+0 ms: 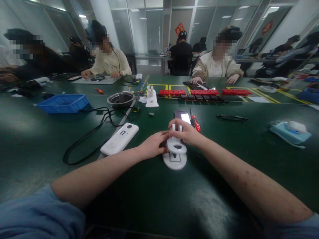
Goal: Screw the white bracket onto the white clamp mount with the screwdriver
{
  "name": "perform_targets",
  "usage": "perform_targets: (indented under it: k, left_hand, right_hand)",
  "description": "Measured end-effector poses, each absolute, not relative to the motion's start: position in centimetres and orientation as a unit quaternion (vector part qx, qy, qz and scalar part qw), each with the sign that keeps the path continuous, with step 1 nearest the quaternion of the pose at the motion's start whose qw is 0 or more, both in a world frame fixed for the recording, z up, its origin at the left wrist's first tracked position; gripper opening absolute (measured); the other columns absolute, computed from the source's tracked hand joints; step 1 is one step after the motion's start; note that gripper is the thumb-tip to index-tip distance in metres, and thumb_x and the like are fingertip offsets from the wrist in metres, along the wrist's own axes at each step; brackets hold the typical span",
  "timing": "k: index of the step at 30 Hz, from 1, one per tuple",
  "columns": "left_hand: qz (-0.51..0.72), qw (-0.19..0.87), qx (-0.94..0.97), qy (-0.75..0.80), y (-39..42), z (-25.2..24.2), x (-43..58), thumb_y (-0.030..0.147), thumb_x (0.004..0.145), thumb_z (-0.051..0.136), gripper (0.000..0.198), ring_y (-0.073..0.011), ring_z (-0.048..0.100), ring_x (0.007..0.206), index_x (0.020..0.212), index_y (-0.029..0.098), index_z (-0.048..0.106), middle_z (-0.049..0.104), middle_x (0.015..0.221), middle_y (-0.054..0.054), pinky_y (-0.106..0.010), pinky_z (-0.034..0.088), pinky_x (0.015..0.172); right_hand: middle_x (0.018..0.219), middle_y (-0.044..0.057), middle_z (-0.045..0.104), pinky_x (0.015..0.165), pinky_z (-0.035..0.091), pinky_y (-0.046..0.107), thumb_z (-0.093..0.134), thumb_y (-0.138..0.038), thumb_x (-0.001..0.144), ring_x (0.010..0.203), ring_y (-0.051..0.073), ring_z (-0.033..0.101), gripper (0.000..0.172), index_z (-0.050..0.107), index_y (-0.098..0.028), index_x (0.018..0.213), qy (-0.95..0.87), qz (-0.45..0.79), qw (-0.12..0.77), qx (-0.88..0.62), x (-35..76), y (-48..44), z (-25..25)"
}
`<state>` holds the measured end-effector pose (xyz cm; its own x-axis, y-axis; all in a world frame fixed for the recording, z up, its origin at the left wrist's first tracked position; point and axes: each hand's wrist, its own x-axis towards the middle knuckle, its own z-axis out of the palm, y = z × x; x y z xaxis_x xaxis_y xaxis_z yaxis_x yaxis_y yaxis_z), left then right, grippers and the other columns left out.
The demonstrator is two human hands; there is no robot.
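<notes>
The head view is leaving the white stand's (175,162) far side hidden behind fingers and the phone (184,117) partly covered. On the near-middle table (134,199), both forearms are angling inward: the left hand (157,144) is holding the stand's left side, the right hand (184,132) is pinching its upper prongs. A red screwdriver (195,123) is lying right of the phone; a white case (120,139) is lying left.
</notes>
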<state>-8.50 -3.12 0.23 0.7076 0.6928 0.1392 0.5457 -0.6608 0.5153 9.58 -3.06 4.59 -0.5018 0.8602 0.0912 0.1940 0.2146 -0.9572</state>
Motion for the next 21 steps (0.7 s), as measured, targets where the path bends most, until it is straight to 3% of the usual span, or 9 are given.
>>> perform_targets:
  k: [5, 8, 11, 14, 17, 21]
  left_hand:
    - [0.161, 0.231, 0.897, 0.339, -3.4, 0.7, -8.6, 0.030, 0.073, 0.058, 0.062, -0.0205, 0.033, 0.122, 0.128, 0.020, 0.033, 0.034, 0.134, -0.008, -0.036, 0.027, 0.102]
    - [0.155, 0.239, 0.896, 0.341, -3.5, 0.9, -8.6, 0.030, 0.072, 0.059, 0.063, -0.0209, 0.032, 0.123, 0.129, 0.022, 0.032, 0.034, 0.135, -0.007, -0.038, 0.026, 0.102]
    - [0.151, 0.246, 0.893, 0.346, -3.5, 1.0, -8.6, 0.031, 0.073, 0.058, 0.063, -0.0212, 0.032, 0.123, 0.129, 0.023, 0.031, 0.033, 0.135, -0.007, -0.040, 0.027, 0.101]
    - [0.150, 0.244, 0.893, 0.348, -3.5, 0.9, -8.7, 0.033, 0.075, 0.056, 0.062, -0.0210, 0.028, 0.125, 0.130, 0.023, 0.029, 0.031, 0.137, -0.007, -0.040, 0.025, 0.103]
    - [0.146, 0.241, 0.892, 0.353, -3.4, 0.9, -8.7, 0.033, 0.074, 0.057, 0.068, -0.0213, 0.024, 0.128, 0.133, 0.022, 0.024, 0.027, 0.139, -0.007, -0.041, 0.023, 0.104]
    - [0.145, 0.245, 0.898, 0.336, -3.2, 1.0, -8.7, 0.029, 0.075, 0.056, 0.062, -0.0194, 0.028, 0.126, 0.131, 0.023, 0.029, 0.032, 0.136, -0.006, -0.039, 0.025, 0.103]
  right_hand:
    - [0.088, 0.003, 0.049, 0.057, 0.039, 0.025, 0.049, -0.050, 0.072, 0.070, 0.013, 0.050, 0.049, 0.038, -0.018, 0.107, -0.696, 0.495, 0.358, -0.377, 10.6, -3.1, 4.5]
    - [0.092, 0.005, 0.049, 0.061, 0.039, 0.026, 0.040, -0.053, 0.078, 0.075, 0.014, 0.049, 0.048, 0.038, -0.018, 0.110, -0.698, 0.447, 0.380, -0.410, 10.7, -3.7, 4.9]
    - [0.092, 0.006, 0.053, 0.068, 0.039, 0.029, 0.033, -0.049, 0.083, 0.081, 0.016, 0.050, 0.040, 0.044, -0.018, 0.105, -0.746, 0.319, 0.355, -0.465, 11.0, -4.3, 6.0]
    - [0.084, 0.006, 0.056, 0.063, 0.038, 0.030, 0.034, -0.042, 0.084, 0.075, 0.017, 0.051, 0.029, 0.051, -0.019, 0.087, -0.770, 0.173, 0.194, -0.583, 12.6, -4.4, 7.1]
    - [0.074, 0.006, 0.058, 0.054, 0.036, 0.030, 0.050, -0.041, 0.075, 0.065, 0.019, 0.053, 0.023, 0.055, -0.019, 0.075, -0.738, 0.161, -0.027, -0.654, 15.0, -3.9, 6.8]
    - [0.077, 0.008, 0.059, 0.052, 0.038, 0.030, 0.060, -0.034, 0.067, 0.066, 0.021, 0.055, 0.020, 0.058, -0.017, 0.078, -0.728, 0.195, -0.079, -0.653, 16.9, -3.3, 4.7]
